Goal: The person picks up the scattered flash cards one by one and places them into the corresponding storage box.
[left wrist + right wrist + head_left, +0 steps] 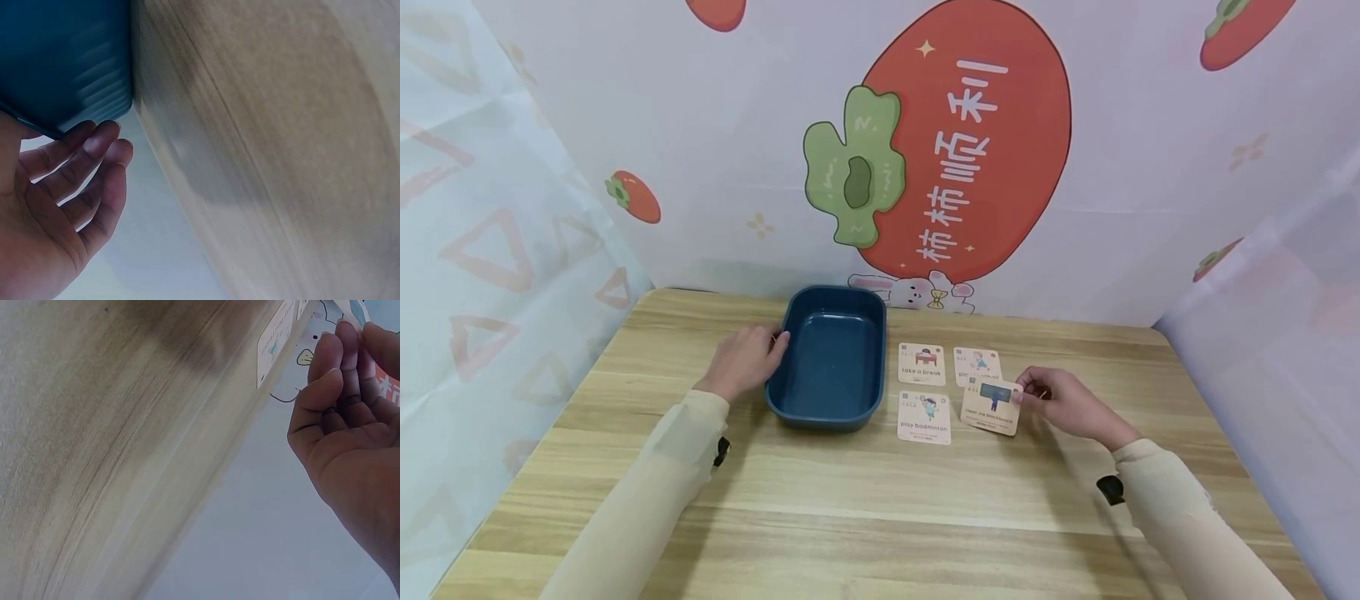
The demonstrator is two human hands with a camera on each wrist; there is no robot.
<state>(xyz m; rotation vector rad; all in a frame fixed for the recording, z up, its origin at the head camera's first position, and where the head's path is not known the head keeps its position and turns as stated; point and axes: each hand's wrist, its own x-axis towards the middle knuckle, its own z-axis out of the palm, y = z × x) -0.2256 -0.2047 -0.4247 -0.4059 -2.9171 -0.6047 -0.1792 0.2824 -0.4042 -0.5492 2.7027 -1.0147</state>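
Note:
My left hand [747, 360] grips the left rim of a dark blue plastic bin [826, 417], thumb over the rim. In the left wrist view, its curled fingers [94, 145] lie against the outer wall. With thumb and fingertips, my right hand [1071, 402] pinches the right edge of a "clean the blackboard" card [991, 408], which is tilted above the table. This card overlaps the lower part of a card with a ball-playing picture [977, 362]. To its left lie a "take a break" card [921, 365] and a "play badminton" card [923, 418], both face up.
The wood-grain table [850, 525] carries the bin and cards. Behind it hangs a white backdrop [722, 125] printed with a large red persimmon [1000, 100]. Pale printed sheets also rise along the left and right sides.

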